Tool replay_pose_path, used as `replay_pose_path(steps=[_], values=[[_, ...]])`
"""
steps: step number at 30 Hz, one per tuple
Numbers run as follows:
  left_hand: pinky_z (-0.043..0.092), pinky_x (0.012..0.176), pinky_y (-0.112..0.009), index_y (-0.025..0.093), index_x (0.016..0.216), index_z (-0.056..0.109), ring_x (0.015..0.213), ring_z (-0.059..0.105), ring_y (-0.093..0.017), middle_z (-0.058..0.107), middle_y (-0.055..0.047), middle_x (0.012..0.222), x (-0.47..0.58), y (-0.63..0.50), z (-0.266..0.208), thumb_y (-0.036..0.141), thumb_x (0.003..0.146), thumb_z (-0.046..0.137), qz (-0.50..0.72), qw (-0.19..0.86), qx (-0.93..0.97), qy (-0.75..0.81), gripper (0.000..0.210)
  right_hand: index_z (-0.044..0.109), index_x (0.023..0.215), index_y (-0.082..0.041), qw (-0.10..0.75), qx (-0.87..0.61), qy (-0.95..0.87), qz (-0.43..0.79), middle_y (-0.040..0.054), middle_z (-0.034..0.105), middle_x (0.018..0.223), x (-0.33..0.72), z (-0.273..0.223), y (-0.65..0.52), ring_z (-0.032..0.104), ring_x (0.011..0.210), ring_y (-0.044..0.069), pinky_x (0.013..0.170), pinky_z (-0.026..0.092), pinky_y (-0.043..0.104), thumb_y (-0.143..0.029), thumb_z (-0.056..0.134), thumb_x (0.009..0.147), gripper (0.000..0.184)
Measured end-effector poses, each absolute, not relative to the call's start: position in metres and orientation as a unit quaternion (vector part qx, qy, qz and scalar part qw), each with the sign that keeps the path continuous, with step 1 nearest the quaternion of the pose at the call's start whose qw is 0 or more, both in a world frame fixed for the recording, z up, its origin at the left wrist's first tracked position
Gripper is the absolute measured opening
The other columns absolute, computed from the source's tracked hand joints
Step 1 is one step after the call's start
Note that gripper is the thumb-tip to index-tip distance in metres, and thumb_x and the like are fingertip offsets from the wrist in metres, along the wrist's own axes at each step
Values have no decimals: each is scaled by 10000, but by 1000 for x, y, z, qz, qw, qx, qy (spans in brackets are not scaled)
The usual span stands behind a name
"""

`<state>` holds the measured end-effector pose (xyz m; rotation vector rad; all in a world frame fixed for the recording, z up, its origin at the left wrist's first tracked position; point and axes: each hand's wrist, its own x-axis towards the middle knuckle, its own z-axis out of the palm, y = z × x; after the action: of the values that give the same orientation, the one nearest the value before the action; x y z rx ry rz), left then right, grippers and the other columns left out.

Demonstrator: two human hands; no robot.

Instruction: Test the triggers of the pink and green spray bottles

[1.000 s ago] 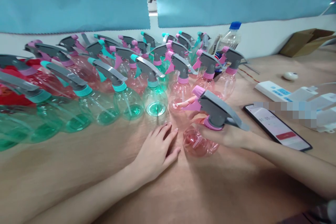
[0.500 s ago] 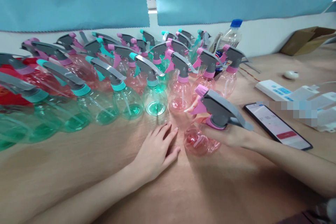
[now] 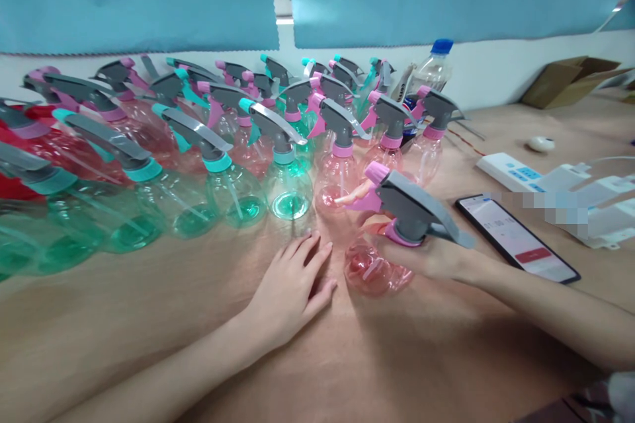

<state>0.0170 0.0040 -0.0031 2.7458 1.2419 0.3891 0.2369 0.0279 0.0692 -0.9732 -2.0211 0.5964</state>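
My right hand [image 3: 436, 258] is wrapped round a pink spray bottle [image 3: 374, 268] with a grey and pink trigger head, which points up and to the left. Part of the bottle is hidden behind the palm, and a finger reaches out near the trigger. Flat on the table [image 3: 307, 377] lies my left hand [image 3: 292, 284], fingers spread and nothing in it. Just beyond its fingertips stands a green spray bottle [image 3: 290, 195] with a teal collar, and beside that a pink spray bottle [image 3: 336, 178] stands upright.
Rows of green and pink spray bottles fill the left and back. On the right lie a phone [image 3: 518, 238], a white power strip [image 3: 510, 172] and a small white object [image 3: 540, 143]. Behind are a blue-capped bottle [image 3: 434, 69] and a cardboard box [image 3: 560, 82].
The whole view has shifted slightly, so things sit a little further left. Both hands keep their poses, and the right one still grips the pink spray bottle.
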Motion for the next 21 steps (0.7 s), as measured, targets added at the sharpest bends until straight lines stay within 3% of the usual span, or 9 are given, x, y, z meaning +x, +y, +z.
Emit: replay_pose_path(steps=[4,7,16,18,21], values=[[432,965,-506,103,1303,521,1220,475,-336,506,-192,1355,17,4,-3,338,924,510,118,52,902,411,446,556,1048,-243,432,-353,-784,273,37,635,989,236,67,28,662,781,174,688,580,296,-112,528,706,368],[433,967,-503,109,1304,520,1224,473,-333,504,-188,1358,18,4,-2,337,921,511,114,54,902,412,445,548,1087,-257,437,-350,-780,280,40,639,1014,237,65,28,666,867,205,739,582,325,-119,551,713,399],[426,975,-501,109,1301,520,1225,471,-334,503,-190,1356,17,4,-2,344,924,510,116,50,904,409,444,486,1218,-264,430,-359,-777,289,40,629,973,239,57,30,646,737,182,682,589,336,-148,576,749,491],[428,972,-508,114,1303,513,1227,469,-334,503,-189,1358,17,5,-2,354,929,498,117,47,903,410,445,495,1211,-272,432,-362,-770,300,41,639,1029,239,56,30,664,760,181,670,593,311,-135,571,753,484],[436,960,-517,130,1301,509,1228,470,-334,509,-185,1353,18,5,-2,366,936,476,120,50,902,411,436,563,1095,-265,431,-359,-776,288,46,633,1130,239,56,29,667,932,207,784,588,319,-116,563,756,371]])
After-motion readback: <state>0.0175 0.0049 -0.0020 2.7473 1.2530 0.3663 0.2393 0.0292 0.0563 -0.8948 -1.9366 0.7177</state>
